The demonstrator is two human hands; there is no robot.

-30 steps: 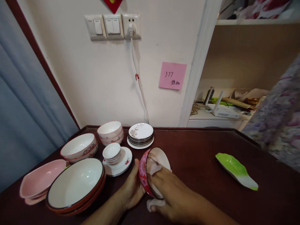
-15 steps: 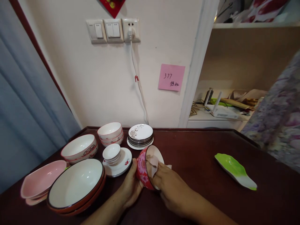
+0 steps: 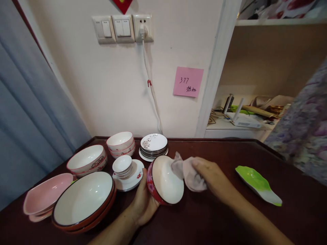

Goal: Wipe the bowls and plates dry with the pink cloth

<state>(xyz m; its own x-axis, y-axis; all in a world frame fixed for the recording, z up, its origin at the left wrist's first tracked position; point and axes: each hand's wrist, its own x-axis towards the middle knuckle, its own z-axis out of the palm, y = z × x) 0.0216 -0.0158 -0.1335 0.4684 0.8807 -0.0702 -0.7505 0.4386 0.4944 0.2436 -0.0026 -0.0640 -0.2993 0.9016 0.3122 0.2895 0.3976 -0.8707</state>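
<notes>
A red bowl with pink flowers outside and a white inside (image 3: pixel 168 180) is tilted toward the right in the middle of the view. My left hand (image 3: pixel 145 202) grips it from the left and below, thumb near the rim. To the bowl's right, my right hand (image 3: pixel 208 175) is closed on a pale pinkish-grey cloth (image 3: pixel 192 173). One end of the cloth overlaps the bowl's right rim. Left of the bowl, small white dishes (image 3: pixel 122 165) stand stacked on white plates with red flowers (image 3: pixel 138 173).
Behind lie stacked patterned plates (image 3: pixel 154 142) and white bowls with red rims (image 3: pixel 120 141). Large brown bowls (image 3: pixel 83 200), a patterned bowl (image 3: pixel 88 160) and pink dishes (image 3: pixel 48 192) fill the left. A green leaf-shaped dish (image 3: pixel 258 183) rests on the dark table (image 3: pixel 204 217) at right.
My right hand has drawn out of the bowl to the right with the cloth. The bowl, still in my left hand, has turned so that more of its inside shows.
</notes>
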